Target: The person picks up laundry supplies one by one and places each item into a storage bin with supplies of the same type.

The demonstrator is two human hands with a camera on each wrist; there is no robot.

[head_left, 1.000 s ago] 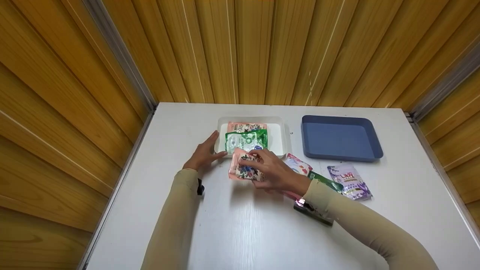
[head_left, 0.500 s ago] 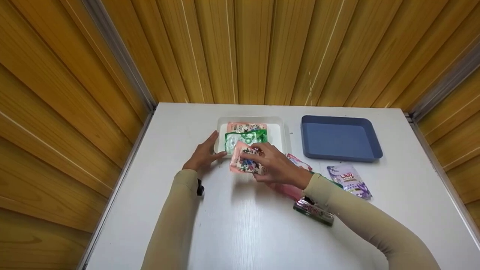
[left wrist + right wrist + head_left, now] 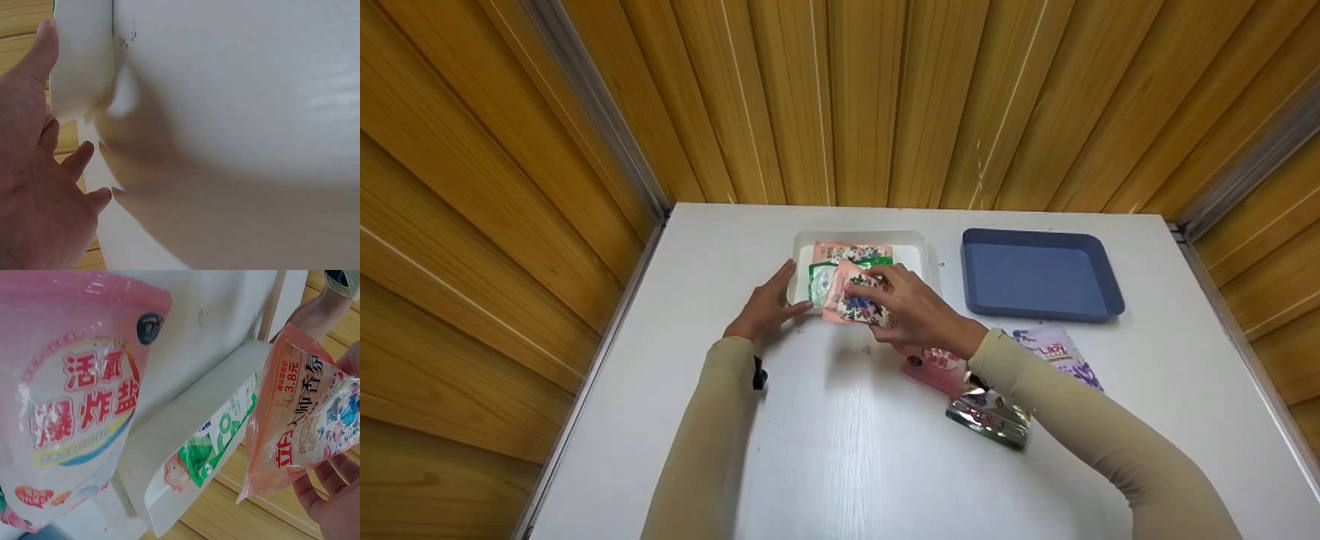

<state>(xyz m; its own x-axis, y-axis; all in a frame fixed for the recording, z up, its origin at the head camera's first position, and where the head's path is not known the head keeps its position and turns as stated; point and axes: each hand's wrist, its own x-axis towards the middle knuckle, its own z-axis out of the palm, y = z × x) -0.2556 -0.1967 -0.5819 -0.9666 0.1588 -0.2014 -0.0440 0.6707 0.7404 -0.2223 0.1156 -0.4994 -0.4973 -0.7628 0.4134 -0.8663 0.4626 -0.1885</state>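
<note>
"Pink floral-printed plastic packet [image 3: 859, 307]: state position and grip."
"Past the shiny green-edged pouch [image 3: 990, 421] and the pink plastic pouch [image 3: 936, 367], over the near side of the white rectangular tray [image 3: 912, 251]. Right hand [image 3: 916, 311] pinches it between thumb and fingers."
"Left hand [image 3: 767, 306]?"
"Fingers extended and spread, thumb at the tray's near left corner."
"Tray contents?"
"Green-and-white plastic packet [image 3: 820, 283]; behind it, a second pink floral packet [image 3: 851, 252]."

Glossy plastic film wraps a floral pouch [image 3: 304, 410] and pink salt pouch [image 3: 84, 399]; the white tray [image 3: 911, 255] is smooth, matt plastic, the table [image 3: 840, 465] faintly shiny, the wall panels [image 3: 862, 105] wood-grained.
</note>
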